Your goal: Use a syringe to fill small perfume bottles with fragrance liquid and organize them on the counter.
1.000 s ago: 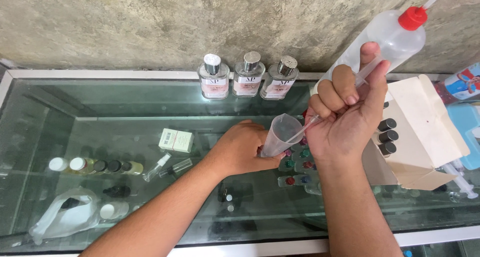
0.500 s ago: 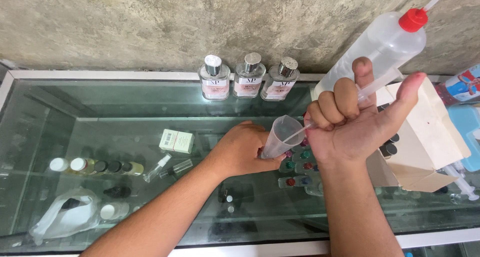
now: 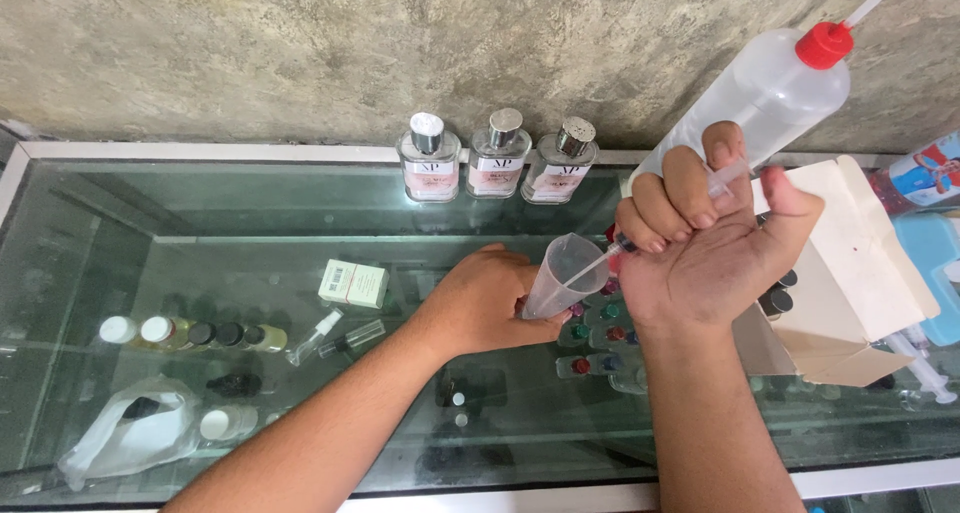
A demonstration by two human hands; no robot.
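Note:
My left hand (image 3: 490,298) grips a small clear plastic measuring cup (image 3: 560,273), tilted just above the glass counter top (image 3: 250,223). My right hand (image 3: 700,253) holds a thin syringe (image 3: 725,176) between its fingers. The syringe's needle tip (image 3: 600,261) reaches into the mouth of the cup. The thumb is stretched out and away from the syringe. Right behind this hand is a translucent squeeze bottle (image 3: 760,93) with a red cap and a thin spout.
Three square perfume bottles (image 3: 497,158) with silver caps line the back wall. An open cardboard box (image 3: 840,263) with dark-capped bottles sits at the right, with a loose syringe (image 3: 925,373) beside it. Under the glass lie small vials (image 3: 190,333), a white carton (image 3: 353,283) and a plastic bag (image 3: 130,438).
My right thumb has lifted off the syringe's end and spread outward. The right hand shifted slightly right. The cup and my left hand stayed in place.

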